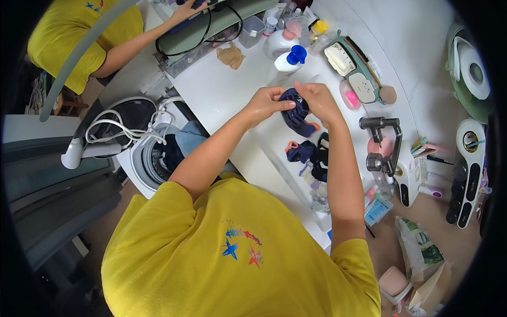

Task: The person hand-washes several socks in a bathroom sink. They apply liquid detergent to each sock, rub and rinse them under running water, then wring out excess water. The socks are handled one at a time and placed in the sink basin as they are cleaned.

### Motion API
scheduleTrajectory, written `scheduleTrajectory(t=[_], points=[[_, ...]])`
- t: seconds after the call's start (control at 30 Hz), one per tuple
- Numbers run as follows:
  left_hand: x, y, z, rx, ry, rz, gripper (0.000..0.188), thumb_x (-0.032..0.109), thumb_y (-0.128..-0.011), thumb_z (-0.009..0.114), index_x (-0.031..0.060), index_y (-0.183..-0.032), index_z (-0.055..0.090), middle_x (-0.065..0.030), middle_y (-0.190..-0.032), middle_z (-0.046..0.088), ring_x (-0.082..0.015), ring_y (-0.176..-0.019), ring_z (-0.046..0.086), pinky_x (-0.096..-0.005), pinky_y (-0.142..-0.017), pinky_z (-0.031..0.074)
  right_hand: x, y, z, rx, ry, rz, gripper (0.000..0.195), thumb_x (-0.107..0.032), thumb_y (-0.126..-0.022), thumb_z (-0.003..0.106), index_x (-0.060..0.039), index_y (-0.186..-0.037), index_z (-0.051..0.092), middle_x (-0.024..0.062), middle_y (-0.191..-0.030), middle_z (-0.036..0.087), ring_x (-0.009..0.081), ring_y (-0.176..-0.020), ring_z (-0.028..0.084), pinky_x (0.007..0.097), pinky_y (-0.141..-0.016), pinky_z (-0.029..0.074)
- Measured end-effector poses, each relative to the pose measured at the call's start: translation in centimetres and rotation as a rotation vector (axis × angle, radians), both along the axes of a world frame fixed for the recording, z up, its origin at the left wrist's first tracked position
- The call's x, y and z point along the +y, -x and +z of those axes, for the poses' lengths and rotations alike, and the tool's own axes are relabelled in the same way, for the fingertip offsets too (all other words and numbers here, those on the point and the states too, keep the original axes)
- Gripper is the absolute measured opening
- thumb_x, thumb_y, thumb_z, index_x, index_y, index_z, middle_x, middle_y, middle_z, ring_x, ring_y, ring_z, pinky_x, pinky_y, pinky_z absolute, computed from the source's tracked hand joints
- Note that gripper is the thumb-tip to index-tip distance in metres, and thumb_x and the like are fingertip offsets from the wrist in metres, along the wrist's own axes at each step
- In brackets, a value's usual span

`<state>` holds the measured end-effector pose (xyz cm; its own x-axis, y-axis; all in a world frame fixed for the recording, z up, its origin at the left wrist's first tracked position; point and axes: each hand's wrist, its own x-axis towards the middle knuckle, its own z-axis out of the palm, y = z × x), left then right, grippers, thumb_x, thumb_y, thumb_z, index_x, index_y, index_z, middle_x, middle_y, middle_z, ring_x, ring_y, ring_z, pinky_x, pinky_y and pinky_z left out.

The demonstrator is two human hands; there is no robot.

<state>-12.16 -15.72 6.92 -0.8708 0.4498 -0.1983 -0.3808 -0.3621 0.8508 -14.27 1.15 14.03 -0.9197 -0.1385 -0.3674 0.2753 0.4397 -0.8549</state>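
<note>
My left hand (pixel 266 106) and my right hand (pixel 318 104) pinch a dark navy sock (pixel 293 111) with an orange part at its end, held up between them over the white counter. Below it, in the white sink basin, lies a pile of small dark, white and purple garments (pixel 310 154) that look like socks. A white pump bottle with a blue top (pixel 287 65) stands just beyond my hands. A crumpled tan cloth (pixel 231 56) rests on the counter further back.
Right of the basin is a dark metal faucet (pixel 381 126). An open washing machine (pixel 144 162) with clothes inside stands at the left, with a corded hair dryer (pixel 95 149) above it. A green brush holder (pixel 358 75), a soap dish (pixel 350 97) and a pink-topped pump bottle (pixel 279 42) line the back.
</note>
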Motion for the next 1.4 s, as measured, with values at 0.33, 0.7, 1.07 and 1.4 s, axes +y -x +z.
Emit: scheduleTrajectory(t=[0.33, 0.7, 1.07, 1.4], points=[[0.3, 2.5, 0.6, -0.167, -0.143, 0.190, 0.020, 0.016, -0.093, 0.056, -0.0018, -0.100, 0.060, -0.0071, -0.089, 0.065, -0.0155, -0.078, 0.063, -0.0279, -0.070, 0.051, -2.6, 7.5, -0.5, 0.429, 0.038, -0.061, 0.024, -0.017, -0.090, 0.061, -0.0066, -0.110, 0.068, 0.0037, -0.089, 0.067, 0.0090, -0.082, 0.058, 0.0219, -0.073, 0.047], [1.6, 4.6, 2.1, -0.196, -0.337, 0.178, 0.021, 0.013, -0.096, 0.044, 0.0005, -0.110, 0.055, -0.0076, -0.099, 0.064, -0.0168, -0.088, 0.063, -0.0326, -0.080, 0.050, -2.9, 7.3, 0.5, 0.286, 0.138, -0.151, 0.023, -0.012, -0.089, 0.062, -0.0008, -0.108, 0.067, 0.0040, -0.090, 0.067, 0.0089, -0.076, 0.058, 0.0225, -0.069, 0.047], [1.5, 4.7, 2.2, -0.199, -0.337, 0.148, 0.021, 0.014, -0.096, 0.044, 0.0008, -0.108, 0.056, -0.0093, -0.098, 0.064, -0.0195, -0.087, 0.064, -0.0361, -0.077, 0.051, -2.8, 7.4, 0.2, 0.280, 0.118, -0.166, 0.021, -0.012, -0.088, 0.062, -0.0008, -0.105, 0.068, 0.0032, -0.086, 0.066, 0.0086, -0.074, 0.057, 0.0226, -0.068, 0.047], [1.2, 5.2, 2.2, -0.192, -0.334, 0.093, 0.024, 0.015, -0.096, 0.045, 0.0008, -0.113, 0.054, -0.0075, -0.105, 0.063, -0.0172, -0.095, 0.062, -0.0338, -0.089, 0.046, -2.1, 7.8, -0.3, 0.302, 0.097, -0.146, 0.023, -0.015, -0.088, 0.064, -0.0007, -0.105, 0.068, 0.0029, -0.088, 0.067, 0.0075, -0.075, 0.056, 0.0218, -0.069, 0.046]])
